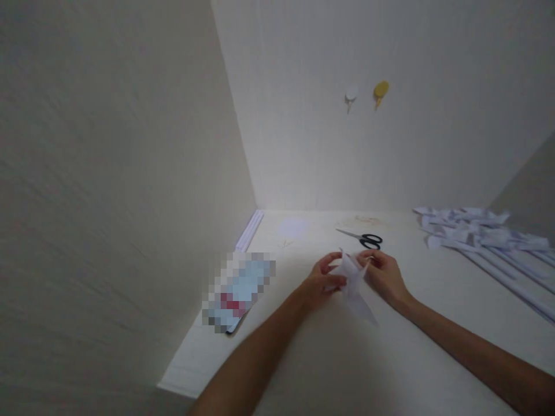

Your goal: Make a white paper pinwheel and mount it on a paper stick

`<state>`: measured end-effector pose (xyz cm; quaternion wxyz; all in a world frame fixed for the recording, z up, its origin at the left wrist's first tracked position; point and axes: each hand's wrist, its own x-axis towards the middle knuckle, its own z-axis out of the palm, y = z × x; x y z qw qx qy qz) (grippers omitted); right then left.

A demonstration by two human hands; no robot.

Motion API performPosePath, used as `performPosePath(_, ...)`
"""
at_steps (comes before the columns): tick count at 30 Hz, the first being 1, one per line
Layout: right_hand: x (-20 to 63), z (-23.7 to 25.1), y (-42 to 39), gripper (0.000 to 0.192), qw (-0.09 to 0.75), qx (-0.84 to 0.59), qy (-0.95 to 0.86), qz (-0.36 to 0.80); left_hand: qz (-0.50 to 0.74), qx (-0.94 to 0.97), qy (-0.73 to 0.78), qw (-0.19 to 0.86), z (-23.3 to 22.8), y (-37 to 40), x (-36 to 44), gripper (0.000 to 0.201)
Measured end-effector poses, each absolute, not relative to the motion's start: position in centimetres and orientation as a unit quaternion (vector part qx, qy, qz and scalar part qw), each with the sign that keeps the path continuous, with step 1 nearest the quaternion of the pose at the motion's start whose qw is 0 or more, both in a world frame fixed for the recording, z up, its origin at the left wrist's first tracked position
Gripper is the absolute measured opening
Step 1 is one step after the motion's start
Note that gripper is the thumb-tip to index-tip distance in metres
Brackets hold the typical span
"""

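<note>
A white folded paper pinwheel (353, 283) with pointed corners is held up between my two hands over the white table. My left hand (324, 277) grips its left side, thumb in front and fingers curled round behind. On the other side, my right hand (381, 271) pinches the paper near its upper right corner, with the fingertips partly hidden. Just beyond my hands lies a pair of scissors (359, 237) with black handles, its blades pointing left.
Several white paper pinwheels on sticks (481, 231) lie at the right. White sticks (250, 231) rest along the left wall. A pixelated blue object (240, 292) lies at the left. A white hook (351, 94) and a yellow hook (381, 89) are on the back wall.
</note>
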<state>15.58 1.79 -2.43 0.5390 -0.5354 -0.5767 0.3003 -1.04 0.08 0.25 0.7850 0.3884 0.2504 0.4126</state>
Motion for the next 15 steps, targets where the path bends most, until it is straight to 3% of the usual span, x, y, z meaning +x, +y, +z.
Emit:
performPosePath(2, 13.7, -1.8, 4.1, 0.020, 0.454, -0.503, -0.697, 0.234, 0.375, 0.385, 0.217, 0.815, 0.0, -0.1, -1.3, 0.058)
performPosePath(4, 11.3, -0.6, 6.5, 0.021, 0.311, -0.454, -0.829, 0.095, 0.358, 0.386, 0.192, 0.828, -0.1, -0.2, -1.5, 0.061)
performPosePath(11, 4.3, 2.4, 11.1, 0.016, 0.135, -0.307, -0.942, -0.003, 0.346, 0.402, 0.121, 0.839, 0.1, 0.4, -3.3, 0.060)
performPosePath(15, 2.8, 2.3, 11.5, 0.015, 0.077, -0.262, -0.962, -0.027, 0.377, 0.403, 0.143, 0.822, -0.7, 1.2, -3.7, 0.058)
